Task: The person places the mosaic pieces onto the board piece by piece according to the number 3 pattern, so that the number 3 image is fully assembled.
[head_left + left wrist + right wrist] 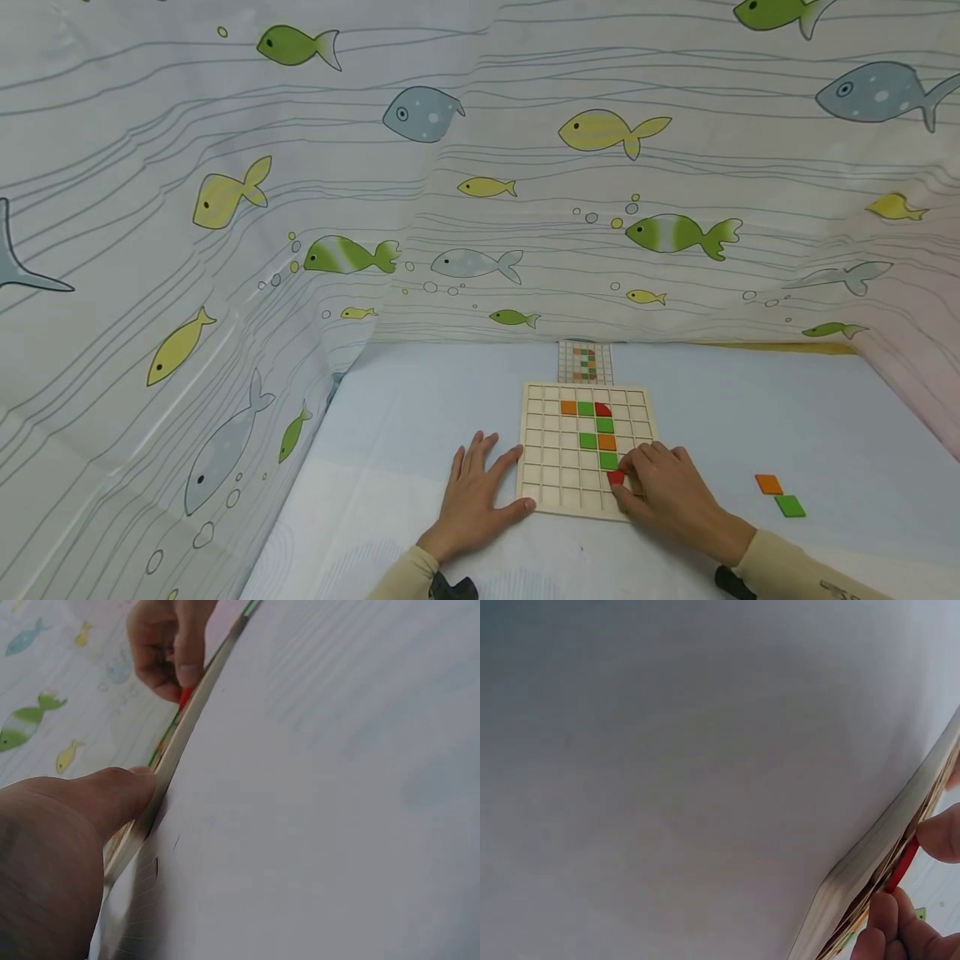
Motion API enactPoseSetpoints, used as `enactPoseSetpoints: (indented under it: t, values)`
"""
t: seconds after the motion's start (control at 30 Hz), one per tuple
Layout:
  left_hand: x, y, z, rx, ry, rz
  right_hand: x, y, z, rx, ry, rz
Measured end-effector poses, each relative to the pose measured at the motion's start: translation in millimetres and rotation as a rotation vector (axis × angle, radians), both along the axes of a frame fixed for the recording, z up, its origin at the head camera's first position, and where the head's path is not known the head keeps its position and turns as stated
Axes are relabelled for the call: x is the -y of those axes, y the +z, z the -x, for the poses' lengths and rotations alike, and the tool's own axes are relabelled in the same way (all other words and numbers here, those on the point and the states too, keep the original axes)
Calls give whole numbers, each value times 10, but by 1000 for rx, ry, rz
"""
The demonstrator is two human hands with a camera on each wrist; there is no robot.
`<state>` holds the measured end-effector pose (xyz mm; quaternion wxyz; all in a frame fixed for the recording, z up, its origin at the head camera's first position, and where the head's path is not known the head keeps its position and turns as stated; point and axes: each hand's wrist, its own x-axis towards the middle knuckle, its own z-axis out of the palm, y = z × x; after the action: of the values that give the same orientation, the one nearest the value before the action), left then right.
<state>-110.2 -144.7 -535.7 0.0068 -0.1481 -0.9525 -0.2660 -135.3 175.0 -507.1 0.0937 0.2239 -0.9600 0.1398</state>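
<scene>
A pale wooden grid board [555, 475] lies on the table with orange, green and red tiles set in some of its squares. My right hand [663, 487] pinches a red tile [904, 865] between thumb and fingers, low on the board's right half, just below a green tile [608, 461]. In the right wrist view the red tile stands tilted against the grid. My left hand [480, 500] lies at the board's left edge with fingers spread, its thumb [120, 796] touching the rim.
Behind the board lies a small printed pattern card [585, 363] with a coloured grid. To the right, a loose orange tile [768, 484] and a green tile [790, 506] rest on the table. A fish-print curtain [525, 225] hangs behind and at the sides.
</scene>
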Motion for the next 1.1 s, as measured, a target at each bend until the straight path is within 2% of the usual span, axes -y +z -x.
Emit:
enactPoseSetpoints:
  t: [0.5,1.1]
  values:
    - [-7,8,12,2,5,3,51,-2,7,-32,27,18]
    - [3,3,7,3,1,-1,63,66,25,86,3,86]
